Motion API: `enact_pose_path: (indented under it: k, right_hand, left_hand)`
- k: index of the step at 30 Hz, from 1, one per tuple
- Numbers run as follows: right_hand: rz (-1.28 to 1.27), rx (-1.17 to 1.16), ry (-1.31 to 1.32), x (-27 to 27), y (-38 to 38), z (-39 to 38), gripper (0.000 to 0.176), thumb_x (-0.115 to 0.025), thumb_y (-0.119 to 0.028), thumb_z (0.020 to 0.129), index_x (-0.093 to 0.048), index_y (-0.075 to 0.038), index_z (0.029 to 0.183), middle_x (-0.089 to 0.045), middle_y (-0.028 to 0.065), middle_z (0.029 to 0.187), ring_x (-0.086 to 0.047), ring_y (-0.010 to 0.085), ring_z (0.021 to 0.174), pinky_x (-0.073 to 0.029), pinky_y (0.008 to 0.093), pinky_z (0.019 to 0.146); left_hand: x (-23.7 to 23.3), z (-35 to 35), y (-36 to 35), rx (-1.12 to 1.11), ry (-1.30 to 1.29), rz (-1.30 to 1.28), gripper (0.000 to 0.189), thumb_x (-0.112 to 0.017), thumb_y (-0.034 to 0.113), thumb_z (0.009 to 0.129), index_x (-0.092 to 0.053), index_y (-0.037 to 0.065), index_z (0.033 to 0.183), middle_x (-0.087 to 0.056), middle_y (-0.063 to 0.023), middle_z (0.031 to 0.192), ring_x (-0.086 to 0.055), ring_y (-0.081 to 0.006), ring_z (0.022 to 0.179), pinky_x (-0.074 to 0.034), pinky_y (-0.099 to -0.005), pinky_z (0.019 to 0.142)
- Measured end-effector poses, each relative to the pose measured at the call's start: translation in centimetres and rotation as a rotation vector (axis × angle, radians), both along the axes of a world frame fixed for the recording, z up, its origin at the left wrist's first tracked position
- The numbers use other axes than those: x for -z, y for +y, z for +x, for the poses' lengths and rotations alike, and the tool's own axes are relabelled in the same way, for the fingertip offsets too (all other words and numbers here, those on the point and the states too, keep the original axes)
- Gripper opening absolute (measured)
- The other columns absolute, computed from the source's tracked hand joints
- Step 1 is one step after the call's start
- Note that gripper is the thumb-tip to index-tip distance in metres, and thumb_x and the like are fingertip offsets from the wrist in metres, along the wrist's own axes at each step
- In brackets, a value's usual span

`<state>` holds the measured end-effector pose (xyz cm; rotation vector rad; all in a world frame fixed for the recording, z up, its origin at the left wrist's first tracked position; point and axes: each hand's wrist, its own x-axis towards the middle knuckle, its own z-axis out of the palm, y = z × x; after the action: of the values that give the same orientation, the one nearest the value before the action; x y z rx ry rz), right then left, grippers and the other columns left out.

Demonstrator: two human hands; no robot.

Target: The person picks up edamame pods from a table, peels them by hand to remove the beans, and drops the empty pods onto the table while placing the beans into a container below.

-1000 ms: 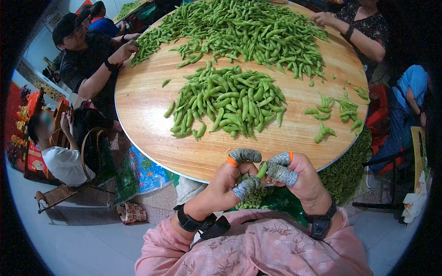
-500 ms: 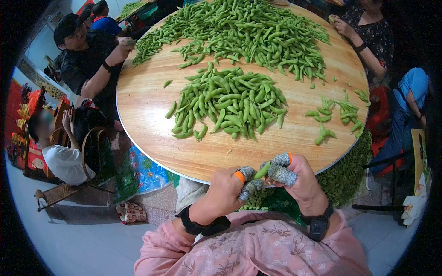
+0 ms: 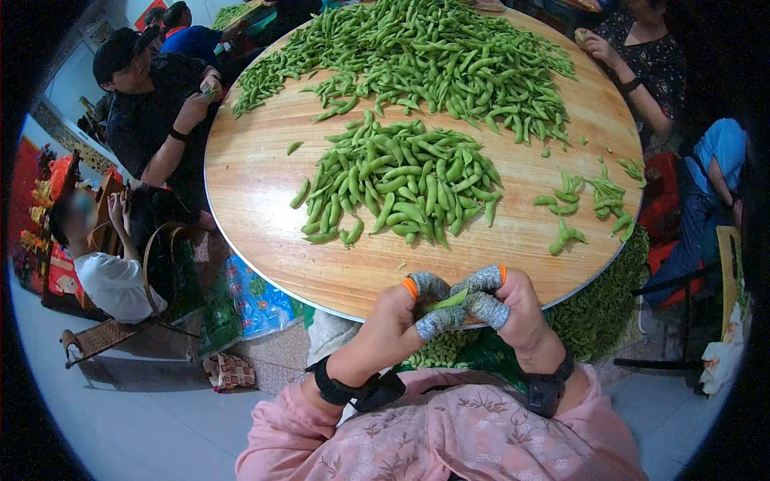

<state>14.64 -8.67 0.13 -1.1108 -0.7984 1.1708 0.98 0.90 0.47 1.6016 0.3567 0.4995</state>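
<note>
A single green edamame pod (image 3: pixel 447 302) is pinched between my two hands, just over the near edge of the round table. My left hand (image 3: pixel 395 319) grips one end with thumb and finger, both in grey knitted finger covers. On the other end, the covered fingertips of my right hand (image 3: pixel 517 314) are closed. Orange bands circle the covers on both hands. Ahead of my hands lies a smaller heap of edamame pods (image 3: pixel 405 184) on the wooden table (image 3: pixel 337 276). Beneath my hands, shelled beans (image 3: pixel 443 349) show in part; my hands hide the rest.
A large heap of pods (image 3: pixel 449 60) covers the far side of the table. Torn green scraps (image 3: pixel 607 195) lie at the right. A pile of green pods or husks (image 3: pixel 595 317) is on the floor at the right. Other people sit around, one in a black cap (image 3: pixel 128 52).
My hands have shifted slightly, and the pod now lies flatter between my fingertips. At the left, the capped person's hands have moved apart and lower.
</note>
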Motion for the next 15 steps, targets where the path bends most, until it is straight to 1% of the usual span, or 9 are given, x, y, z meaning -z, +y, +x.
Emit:
enact_pose_path:
  k: [1,2,4,5,7,11,13,14,15]
  right_hand:
    - [-0.032,-0.012,-0.03,-0.4,0.0,0.0,0.01,-0.053,-0.005,0.076,-0.056,0.003,0.082,-0.058,0.0037,0.077,-0.053,0.0087,0.07,-0.044,0.0221,0.064]
    - [-0.031,-0.013,-0.031,-0.6,-0.1,0.2,0.01,-0.053,-0.005,0.076,-0.056,0.003,0.082,-0.058,0.0037,0.077,-0.053,0.0087,0.07,-0.044,0.0221,0.064]
    - [-0.043,-0.117,-0.224,-0.9,-0.3,0.9,0.009,-0.052,-0.003,0.076,-0.056,0.002,0.081,-0.058,0.0031,0.073,-0.052,0.0075,0.067,-0.043,0.0216,0.061]
    - [-0.04,-0.117,-0.226,-1.1,-0.3,1.1,0.009,-0.052,-0.003,0.076,-0.056,0.002,0.081,-0.058,0.0031,0.073,-0.052,0.0075,0.067,-0.043,0.0216,0.061]
    - [-0.104,-0.141,-0.341,-1.4,-0.2,1.3,0.008,-0.053,-0.002,0.074,-0.057,0.001,0.08,-0.058,0.0027,0.07,-0.052,0.0069,0.066,-0.042,0.0215,0.06]
    - [-0.072,-0.117,-0.345,-1.4,-0.2,0.8,0.009,-0.053,-0.001,0.072,-0.057,0.001,0.079,-0.057,0.0036,0.068,-0.051,0.0071,0.065,-0.042,0.0225,0.059]
    - [-0.065,-0.064,-0.473,-1.9,-0.2,0.2,0.009,-0.053,0.0,0.07,-0.058,0.001,0.078,-0.058,0.0078,0.067,-0.054,0.0105,0.063,-0.043,0.0244,0.057]
    - [-0.068,-0.063,-0.471,-1.8,-0.1,0.1,0.009,-0.053,0.0,0.07,-0.058,0.001,0.078,-0.058,0.0078,0.067,-0.054,0.0105,0.063,-0.043,0.0244,0.057]
    - [-0.035,-0.038,-0.545,-1.8,-0.1,0.0,0.01,-0.053,0.0,0.069,-0.058,0.001,0.078,-0.058,0.0103,0.067,-0.055,0.0141,0.061,-0.043,0.0257,0.055]
  left_hand:
    - [-0.2,0.1,0.0,-0.022,0.009,0.043,0.015,-0.053,0.015,0.078,-0.052,0.0,0.076,-0.048,-0.0022,0.06,-0.045,-0.0107,0.056,-0.039,-0.0226,0.054]
    - [-0.3,0.0,0.4,-0.023,0.008,0.044,0.015,-0.053,0.015,0.078,-0.052,0.0,0.076,-0.048,-0.0022,0.06,-0.045,-0.0107,0.056,-0.039,-0.0226,0.054]
    - [-0.6,-0.3,1.2,0.097,0.189,0.211,0.011,-0.054,0.01,0.076,-0.053,-0.001,0.078,-0.05,-0.0084,0.059,-0.047,-0.0139,0.055,-0.04,-0.0236,0.055]
    - [-0.6,-0.3,1.2,0.096,0.188,0.213,0.011,-0.054,0.01,0.076,-0.053,-0.001,0.078,-0.05,-0.0084,0.059,-0.047,-0.0139,0.055,-0.04,-0.0236,0.055]
    - [-0.7,-0.2,1.0,0.113,0.13,0.141,0.01,-0.052,0.008,0.075,-0.054,-0.001,0.079,-0.051,-0.0123,0.061,-0.048,-0.0175,0.053,-0.04,-0.0253,0.052]
    - [-0.4,-0.2,1.1,0.085,0.067,0.205,0.012,-0.051,0.01,0.075,-0.054,-0.001,0.078,-0.051,-0.0125,0.06,-0.048,-0.0197,0.051,-0.04,-0.0275,0.05]
    - [-0.8,-0.2,1.1,0.091,0.152,0.264,0.01,-0.048,0.007,0.075,-0.052,-0.001,0.073,-0.051,-0.0081,0.06,-0.05,-0.0167,0.053,-0.039,-0.0273,0.049]
    - [-0.7,-0.1,1.0,0.094,0.154,0.262,0.01,-0.048,0.007,0.075,-0.052,-0.001,0.073,-0.051,-0.0081,0.06,-0.05,-0.0167,0.053,-0.039,-0.0273,0.049]
    - [-0.4,0.1,0.8,0.032,0.147,0.334,0.009,-0.047,0.006,0.073,-0.052,-0.002,0.072,-0.05,-0.0088,0.06,-0.049,-0.0173,0.053,-0.039,-0.0275,0.049]
